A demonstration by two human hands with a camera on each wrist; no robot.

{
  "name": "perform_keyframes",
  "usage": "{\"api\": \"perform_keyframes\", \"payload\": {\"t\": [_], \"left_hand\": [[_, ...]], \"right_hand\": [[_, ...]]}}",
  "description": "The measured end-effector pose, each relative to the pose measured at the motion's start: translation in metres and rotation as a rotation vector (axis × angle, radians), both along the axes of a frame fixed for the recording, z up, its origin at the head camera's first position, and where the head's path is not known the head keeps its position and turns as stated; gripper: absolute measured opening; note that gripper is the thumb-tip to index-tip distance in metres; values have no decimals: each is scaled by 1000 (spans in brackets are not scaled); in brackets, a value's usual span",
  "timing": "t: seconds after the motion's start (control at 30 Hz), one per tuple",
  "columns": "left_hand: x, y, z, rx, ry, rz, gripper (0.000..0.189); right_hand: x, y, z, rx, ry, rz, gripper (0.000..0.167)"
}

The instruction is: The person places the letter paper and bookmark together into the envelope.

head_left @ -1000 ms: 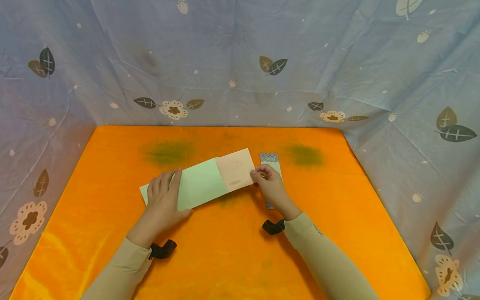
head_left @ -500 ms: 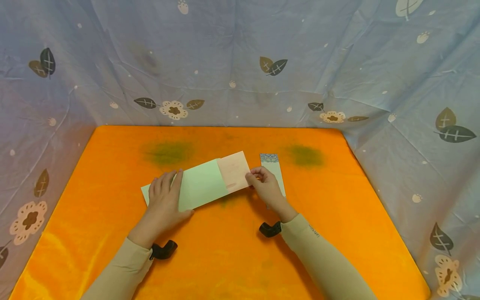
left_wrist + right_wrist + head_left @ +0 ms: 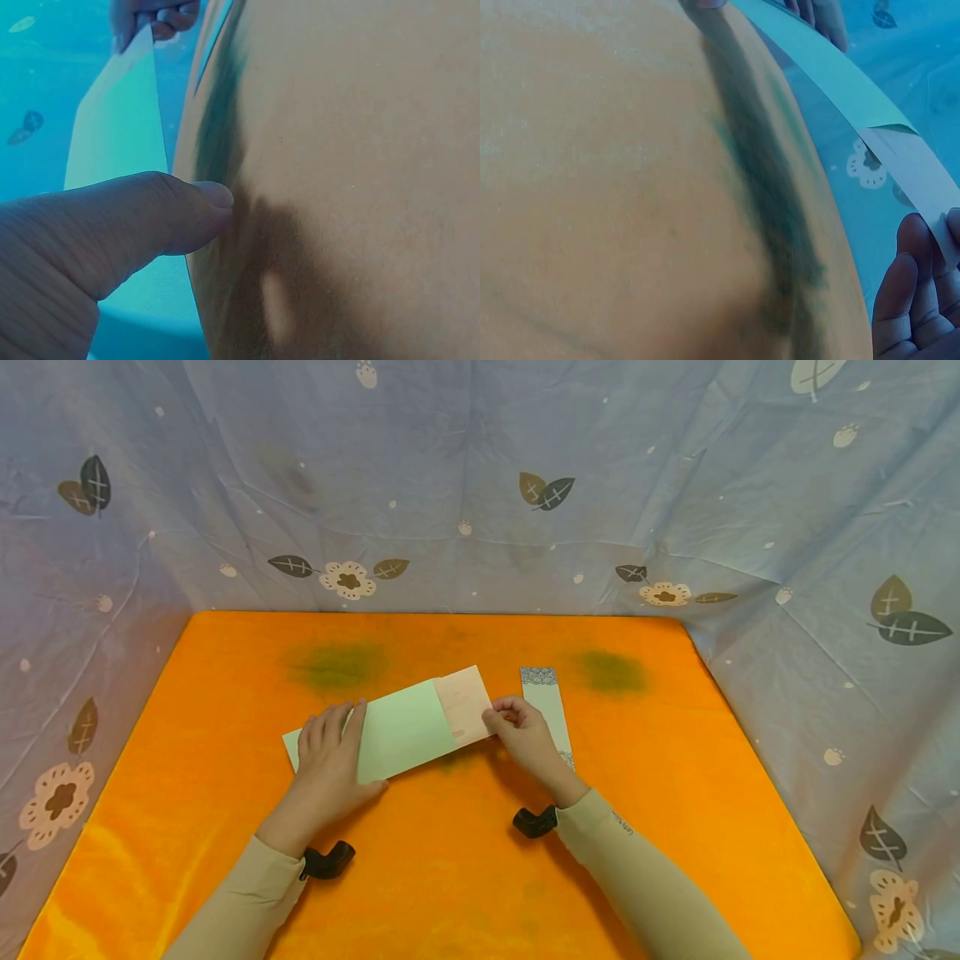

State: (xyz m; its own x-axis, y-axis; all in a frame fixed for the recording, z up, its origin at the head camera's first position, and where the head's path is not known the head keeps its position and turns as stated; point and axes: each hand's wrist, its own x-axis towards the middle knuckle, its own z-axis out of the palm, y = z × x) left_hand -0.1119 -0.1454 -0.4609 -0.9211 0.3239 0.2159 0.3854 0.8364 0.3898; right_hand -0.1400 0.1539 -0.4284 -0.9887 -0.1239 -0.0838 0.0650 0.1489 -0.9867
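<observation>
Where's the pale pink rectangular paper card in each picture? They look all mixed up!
Head: the pale pink rectangular paper card is near the middle, between the long pale green paper strip and the right hand.
Left wrist: the card, looking greyish, is at upper left, by the right hand.
Right wrist: the card, looking whitish, is at the right edge.
Shared landmark: the strip, meeting the card in every view.

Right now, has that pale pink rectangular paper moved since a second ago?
Yes. In the head view, the pink paper has shifted left, away from the unmoved white paper strip with blue-patterned ends.
</observation>
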Motion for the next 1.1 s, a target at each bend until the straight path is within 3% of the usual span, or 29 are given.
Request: {"api": "perform_keyframes", "payload": {"t": [0.87, 1.1], "left_hand": [[1, 4, 2, 0, 10, -12, 119], [1, 4, 1, -1, 18, -13, 118]], "right_hand": [[5, -11, 6, -12, -7, 68, 23], [6, -7, 3, 4, 48, 76, 32]]}}
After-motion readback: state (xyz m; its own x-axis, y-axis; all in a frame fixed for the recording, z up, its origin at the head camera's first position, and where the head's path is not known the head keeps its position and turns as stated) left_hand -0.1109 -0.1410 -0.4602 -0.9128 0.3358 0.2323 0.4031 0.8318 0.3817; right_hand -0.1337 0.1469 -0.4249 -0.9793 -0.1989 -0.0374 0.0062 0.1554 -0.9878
